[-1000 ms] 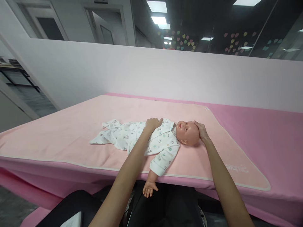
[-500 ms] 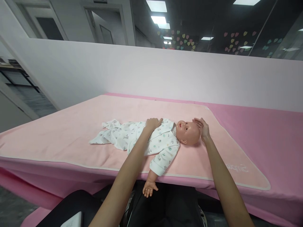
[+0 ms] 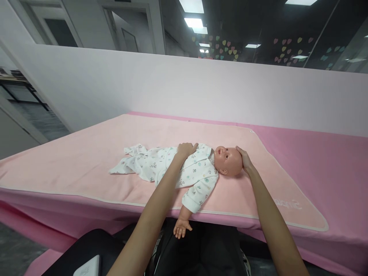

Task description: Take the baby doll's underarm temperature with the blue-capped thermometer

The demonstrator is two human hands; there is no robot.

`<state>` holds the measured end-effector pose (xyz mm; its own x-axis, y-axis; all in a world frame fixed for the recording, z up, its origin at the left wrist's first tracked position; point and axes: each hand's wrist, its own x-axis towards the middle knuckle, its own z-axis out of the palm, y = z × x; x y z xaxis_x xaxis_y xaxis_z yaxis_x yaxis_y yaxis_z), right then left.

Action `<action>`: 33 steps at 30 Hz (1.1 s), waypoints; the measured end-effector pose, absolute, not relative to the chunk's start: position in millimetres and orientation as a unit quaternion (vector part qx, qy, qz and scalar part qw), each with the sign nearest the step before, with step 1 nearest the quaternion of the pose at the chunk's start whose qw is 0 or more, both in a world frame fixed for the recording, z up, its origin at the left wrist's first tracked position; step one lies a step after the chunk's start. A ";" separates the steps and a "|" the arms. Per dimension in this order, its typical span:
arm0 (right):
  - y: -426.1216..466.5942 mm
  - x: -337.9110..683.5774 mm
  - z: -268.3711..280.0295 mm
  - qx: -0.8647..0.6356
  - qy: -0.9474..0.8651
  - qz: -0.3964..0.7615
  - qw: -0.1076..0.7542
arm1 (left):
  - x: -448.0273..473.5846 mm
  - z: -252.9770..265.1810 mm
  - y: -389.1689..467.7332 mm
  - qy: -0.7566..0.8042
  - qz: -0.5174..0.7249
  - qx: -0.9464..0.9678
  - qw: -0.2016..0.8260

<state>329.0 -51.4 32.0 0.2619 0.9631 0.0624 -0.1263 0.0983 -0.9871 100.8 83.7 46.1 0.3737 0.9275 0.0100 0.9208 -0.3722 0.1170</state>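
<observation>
Lying flat, doll (image 3: 201, 174) beneath left hand (image 3: 185, 150)

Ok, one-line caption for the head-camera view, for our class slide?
Baby doll lying on a peach mat, left hand on its torso, right hand against its head.

The single view looks from the person's head, forward and steeply down over the lap (image 3: 198, 249) onto the tabletop (image 3: 324, 161). The lap is nearest, the doll (image 3: 198, 170) within reach mid-frame, the wall (image 3: 201, 88) and window (image 3: 253, 23) farther off.
</observation>
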 end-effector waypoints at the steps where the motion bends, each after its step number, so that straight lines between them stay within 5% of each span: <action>1: -50.4 330.2 31.2 -0.504 -0.414 0.442 0.615 | 100.8 46.0 83.9 0.559 0.037 0.827 0.045; 12: -36.3 349.2 20.3 -0.509 -0.377 0.339 0.695 | 100.6 47.2 82.8 0.557 0.036 0.828 0.046; 25: -45.9 339.3 21.8 -0.505 -0.410 0.442 0.618 | 100.8 47.0 82.4 0.556 0.041 0.829 0.050; 33: -41.0 344.5 21.4 -0.521 -0.405 0.368 0.655 | 100.7 47.2 82.0 0.555 0.041 0.829 0.048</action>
<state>344.5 -41.0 21.4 0.4012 0.9039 0.1482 -0.0600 0.1874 -0.9805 100.7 82.0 47.2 0.3796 0.9251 0.0144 0.9172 -0.3783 0.1254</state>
